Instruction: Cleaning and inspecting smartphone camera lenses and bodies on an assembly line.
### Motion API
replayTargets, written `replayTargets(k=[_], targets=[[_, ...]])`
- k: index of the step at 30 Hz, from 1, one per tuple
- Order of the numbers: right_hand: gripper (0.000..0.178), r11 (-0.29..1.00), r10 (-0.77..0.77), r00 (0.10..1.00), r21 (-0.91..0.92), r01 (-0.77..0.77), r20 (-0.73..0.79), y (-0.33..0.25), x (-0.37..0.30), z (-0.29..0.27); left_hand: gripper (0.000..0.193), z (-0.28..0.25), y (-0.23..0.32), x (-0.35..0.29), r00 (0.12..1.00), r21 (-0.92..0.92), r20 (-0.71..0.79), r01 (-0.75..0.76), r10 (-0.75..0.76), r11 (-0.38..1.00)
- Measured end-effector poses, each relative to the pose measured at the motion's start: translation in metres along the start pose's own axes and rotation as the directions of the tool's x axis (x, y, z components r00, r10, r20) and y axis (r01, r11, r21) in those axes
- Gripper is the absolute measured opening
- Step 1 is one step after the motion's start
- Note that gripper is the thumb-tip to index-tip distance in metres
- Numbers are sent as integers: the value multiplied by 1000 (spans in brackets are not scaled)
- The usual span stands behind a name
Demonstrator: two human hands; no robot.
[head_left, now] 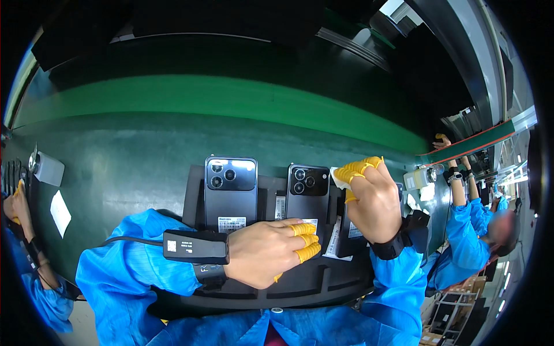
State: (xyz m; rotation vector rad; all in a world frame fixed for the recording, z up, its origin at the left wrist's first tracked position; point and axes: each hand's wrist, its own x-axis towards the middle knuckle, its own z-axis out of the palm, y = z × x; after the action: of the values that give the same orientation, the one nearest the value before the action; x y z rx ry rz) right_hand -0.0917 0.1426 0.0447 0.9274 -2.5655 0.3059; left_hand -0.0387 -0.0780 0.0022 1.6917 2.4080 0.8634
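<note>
Three dark smartphones lie back up in a black foam tray (193, 196): a left phone (231, 202), a middle phone (307, 203) and a right phone (346, 245), mostly covered by my right arm and hand. My left hand (265, 251), with yellow finger cots, lies across the lower end of the middle phone, its fingers stretched out and slightly apart. My right hand (372, 205), also in yellow cots, is closed around a white wiping cloth (340, 176) above the right phone. Only a corner of the cloth shows. White labels mark the phones' lower backs.
On the green bench (133, 167), a bottle (47, 168) and a white paper (60, 213) lie at left. Another bottle (420, 178) and crumpled white wipes (426, 193) are at right. Co-workers in blue sit at both sides; a green raised strip runs behind.
</note>
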Motion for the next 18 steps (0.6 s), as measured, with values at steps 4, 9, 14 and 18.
replayTargets(k=[4,9,14,18], targets=[[26,981,-136,987,124,146,-83,-10,7,3,72,-2,2,1,998,17,53,17,-18,1000],[30,946,-187,966,231,226,-178,-4,13,29,73,-3,2,3,998,35,54,12,-14,999],[30,937,-182,971,271,220,-157,-9,6,38,64,3,-1,3,1000,11,6,0,0,1000],[30,926,-204,966,291,242,-156,-12,2,43,63,2,0,2,1000,4,15,4,-4,1000]])
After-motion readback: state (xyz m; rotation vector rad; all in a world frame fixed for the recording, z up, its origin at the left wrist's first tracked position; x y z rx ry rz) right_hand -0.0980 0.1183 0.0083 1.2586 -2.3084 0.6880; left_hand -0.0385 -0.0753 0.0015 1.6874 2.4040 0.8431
